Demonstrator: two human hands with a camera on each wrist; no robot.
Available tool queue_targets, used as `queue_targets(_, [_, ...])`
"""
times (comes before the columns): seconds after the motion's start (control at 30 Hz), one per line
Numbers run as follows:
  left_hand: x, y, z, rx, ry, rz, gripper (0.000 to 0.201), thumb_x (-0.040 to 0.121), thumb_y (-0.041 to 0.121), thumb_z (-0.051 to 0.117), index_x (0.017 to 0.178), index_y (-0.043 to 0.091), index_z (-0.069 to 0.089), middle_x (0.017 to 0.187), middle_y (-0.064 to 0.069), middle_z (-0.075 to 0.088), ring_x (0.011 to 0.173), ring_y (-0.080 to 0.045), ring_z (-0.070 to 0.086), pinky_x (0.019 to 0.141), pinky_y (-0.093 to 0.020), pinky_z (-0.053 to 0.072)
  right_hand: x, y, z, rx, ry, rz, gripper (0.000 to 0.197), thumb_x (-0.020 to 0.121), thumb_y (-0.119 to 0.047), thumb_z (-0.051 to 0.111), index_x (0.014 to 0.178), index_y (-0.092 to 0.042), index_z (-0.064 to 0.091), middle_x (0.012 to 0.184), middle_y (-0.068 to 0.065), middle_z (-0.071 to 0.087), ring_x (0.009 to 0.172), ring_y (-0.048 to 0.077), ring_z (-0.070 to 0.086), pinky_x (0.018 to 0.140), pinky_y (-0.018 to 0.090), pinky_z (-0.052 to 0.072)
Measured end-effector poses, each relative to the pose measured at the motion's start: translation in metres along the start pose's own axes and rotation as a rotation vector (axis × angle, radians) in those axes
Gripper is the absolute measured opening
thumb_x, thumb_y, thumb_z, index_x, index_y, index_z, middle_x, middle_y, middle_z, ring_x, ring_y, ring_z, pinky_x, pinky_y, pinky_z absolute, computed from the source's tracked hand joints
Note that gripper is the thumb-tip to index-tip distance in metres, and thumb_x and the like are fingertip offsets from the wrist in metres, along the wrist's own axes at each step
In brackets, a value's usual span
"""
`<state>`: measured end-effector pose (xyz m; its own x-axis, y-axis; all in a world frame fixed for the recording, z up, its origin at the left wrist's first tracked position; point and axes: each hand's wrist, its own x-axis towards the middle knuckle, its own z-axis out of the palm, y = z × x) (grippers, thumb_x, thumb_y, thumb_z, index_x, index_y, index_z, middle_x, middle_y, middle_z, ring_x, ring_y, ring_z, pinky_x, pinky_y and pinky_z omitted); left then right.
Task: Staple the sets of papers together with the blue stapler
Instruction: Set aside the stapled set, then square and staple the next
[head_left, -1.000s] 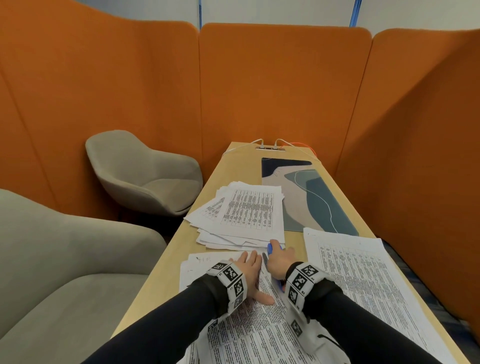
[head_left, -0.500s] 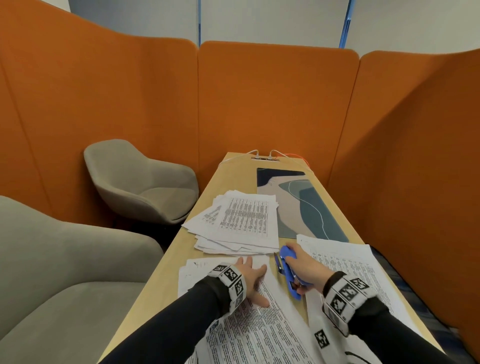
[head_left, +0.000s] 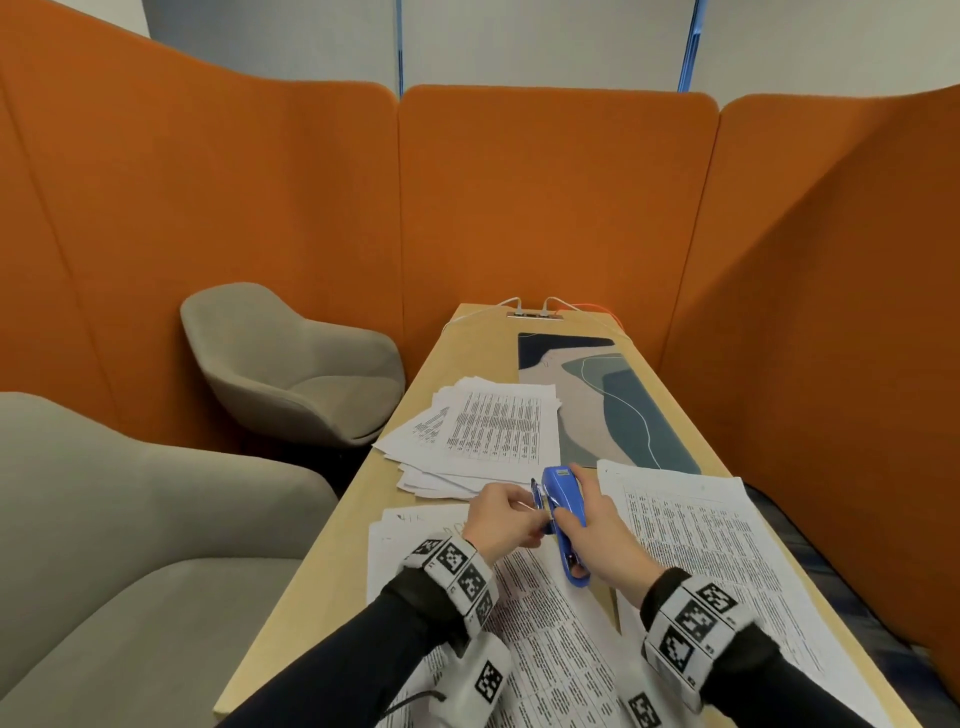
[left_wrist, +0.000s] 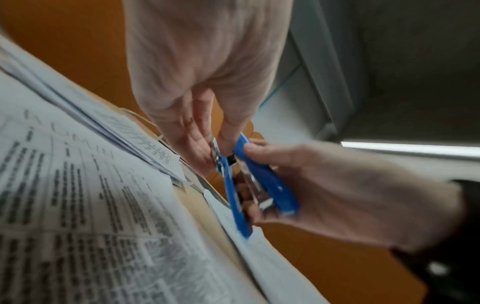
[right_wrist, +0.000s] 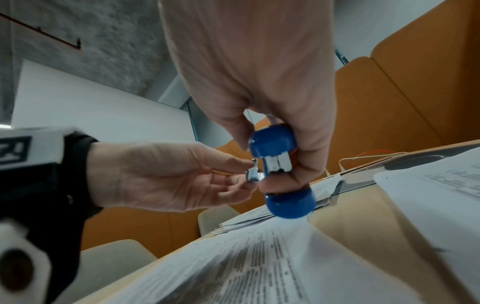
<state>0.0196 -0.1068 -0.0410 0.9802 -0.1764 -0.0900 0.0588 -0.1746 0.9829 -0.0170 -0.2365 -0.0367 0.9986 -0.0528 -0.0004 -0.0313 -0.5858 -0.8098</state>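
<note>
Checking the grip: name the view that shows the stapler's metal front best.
Right wrist: the stapler faces the camera, metal front sharp, left hand pinching it. Left wrist shows it side-on, blurred; head shows its top, small.

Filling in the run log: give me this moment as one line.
right hand: grips blue stapler | left hand: pinches stapler's metal front end | stapler: lifted above papers | stapling: none underway

A glossy blue plastic stapler (head_left: 563, 512) with metal jaws gaping is held above printed white paper sheets (head_left: 535, 639); another paper stack (head_left: 483, 436) lies beyond.
</note>
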Motion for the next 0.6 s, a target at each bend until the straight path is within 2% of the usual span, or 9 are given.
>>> queue_targets(0.07, [0.002,-0.003,0.002,0.047,0.043,0.028,0.009,0.080,0.000,0.071,0.081,0.005,0.063,0.070,-0.011,0.068,0.085,-0.035,0.072,0.073,-0.036,0.060,-0.001,-0.003,0.003,0.007,0.019,0.008,0.056,0.100,-0.020,0.040,0.149,-0.029,0.015,0.133,0.011,0.040,0.093,0.026,0.056,0.071,0.025,0.046])
queue_targets(0.17, [0.004,-0.003,0.005,0.101,0.102,0.033,0.017,0.074,0.001,0.076,0.070,0.011,0.063,0.063,-0.008,0.069,0.077,-0.035,0.073,0.073,-0.041,0.061,-0.003,-0.007,0.007,-0.050,0.041,0.023,0.057,0.100,-0.020,0.039,0.150,-0.026,0.011,0.136,0.016,0.034,0.102,0.024,0.048,0.088,0.027,0.036])
queue_targets(0.27, [0.003,-0.001,0.010,0.109,0.156,0.034,0.016,0.069,0.002,0.079,0.078,0.006,0.067,0.061,-0.005,0.068,0.065,-0.027,0.071,0.072,-0.037,0.061,-0.006,-0.010,0.008,-0.130,0.054,0.032,0.059,0.100,-0.020,0.036,0.151,-0.023,0.006,0.138,0.016,0.030,0.110,0.033,0.052,0.088,0.033,0.038])
queue_targets(0.33, [0.003,0.001,0.015,0.095,0.177,0.025,0.018,0.068,0.001,0.079,0.084,0.003,0.069,0.060,-0.002,0.067,0.060,-0.023,0.068,0.073,-0.037,0.061,-0.007,-0.011,0.006,-0.183,0.062,0.041,0.059,0.100,-0.021,0.035,0.151,-0.023,0.005,0.138,0.015,0.030,0.105,0.035,0.056,0.088,0.037,0.043])
queue_targets(0.37, [0.003,0.002,0.016,0.097,0.179,0.025,0.015,0.069,0.000,0.078,0.078,0.006,0.069,0.054,0.002,0.066,0.058,-0.022,0.066,0.074,-0.038,0.061,-0.006,-0.011,0.005,-0.209,0.064,0.044,0.059,0.099,-0.021,0.034,0.151,-0.023,0.005,0.138,0.015,0.032,0.100,0.035,0.057,0.087,0.039,0.046])
queue_targets(0.43, [0.002,0.004,0.020,0.100,0.181,0.016,0.025,0.070,-0.001,0.077,0.063,0.016,0.062,0.042,0.008,0.061,0.056,-0.023,0.065,0.074,-0.039,0.060,-0.007,-0.011,0.001,-0.245,0.068,0.044,0.058,0.099,-0.021,0.034,0.150,-0.022,0.007,0.137,0.015,0.034,0.088,0.033,0.056,0.072,0.037,0.049])
queue_targets(0.47, [0.001,0.005,0.021,0.099,0.178,0.015,0.029,0.070,-0.002,0.077,0.059,0.018,0.059,0.042,0.008,0.061,0.058,-0.024,0.066,0.075,-0.039,0.060,-0.007,-0.011,-0.001,-0.258,0.068,0.049,0.058,0.099,-0.021,0.034,0.150,-0.021,0.007,0.139,0.015,0.034,0.086,0.032,0.056,0.064,0.035,0.048])
queue_targets(0.5, [0.002,0.006,0.022,0.093,0.174,0.008,0.029,0.071,-0.002,0.077,0.060,0.018,0.058,0.046,0.006,0.063,0.060,-0.024,0.066,0.075,-0.039,0.060,-0.007,-0.010,-0.004,-0.272,0.064,0.053,0.058,0.100,-0.022,0.035,0.150,-0.020,0.007,0.141,0.015,0.032,0.089,0.032,0.057,0.065,0.035,0.048])
queue_targets(0.6, [0.002,0.007,0.025,0.068,0.150,-0.022,0.023,0.073,-0.002,0.076,0.069,0.014,0.059,0.061,-0.005,0.064,0.059,-0.024,0.066,0.075,-0.036,0.060,-0.009,-0.008,-0.011,-0.347,0.054,0.051,0.058,0.099,-0.025,0.036,0.149,-0.020,0.009,0.142,0.015,0.036,0.106,0.033,0.057,0.088,0.042,0.049])
